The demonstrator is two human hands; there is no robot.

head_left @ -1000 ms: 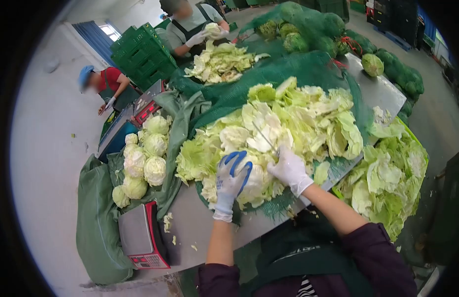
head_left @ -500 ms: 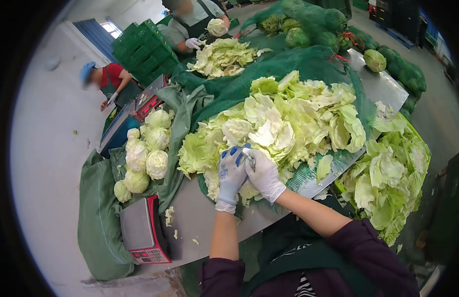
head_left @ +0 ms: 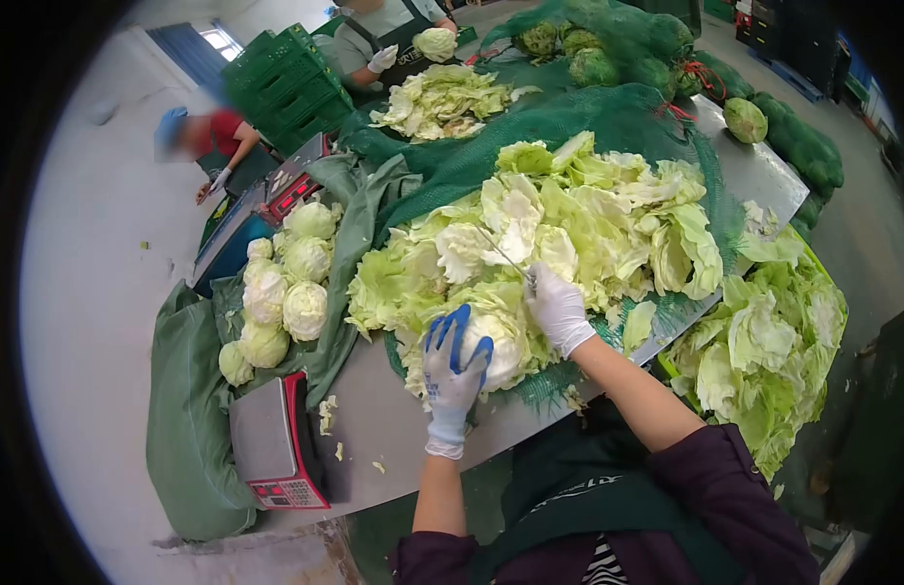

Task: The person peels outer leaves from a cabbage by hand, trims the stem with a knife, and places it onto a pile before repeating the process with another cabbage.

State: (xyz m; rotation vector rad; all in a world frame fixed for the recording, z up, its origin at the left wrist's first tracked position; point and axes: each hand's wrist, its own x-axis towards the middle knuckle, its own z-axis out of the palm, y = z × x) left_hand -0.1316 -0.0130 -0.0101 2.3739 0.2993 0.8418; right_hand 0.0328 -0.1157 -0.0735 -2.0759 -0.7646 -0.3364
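Observation:
My left hand (head_left: pixel 454 363), in a white glove with blue fingertips, lies against the near left side of a pale cabbage (head_left: pixel 499 349). Its fingers curve over that head, partly hiding it. In its white glove, my right hand (head_left: pixel 557 310) is closed around the handle of a knife (head_left: pixel 508 255). The thin blade points up and left over the leaves, clear of the cabbage. Loose cabbage leaves (head_left: pixel 589 219) are heaped just beyond both hands, on green netting (head_left: pixel 452 205).
Trimmed cabbages (head_left: pixel 304 310) are piled at the left beside a red-edged scale (head_left: pixel 267 429). A bin of leaves (head_left: pixel 779 331) stands at the right. Netted cabbages (head_left: pixel 657 73) lie at the back. A co-worker (head_left: pixel 379 44) holds a cabbage across the table; another person (head_left: pixel 228 146) is farther left.
My hands have moved apart: the right one rightward and up with the knife, whose blade now shows. My left hand has opened wider over the cabbage, now visible. The co-worker's hand has moved slightly.

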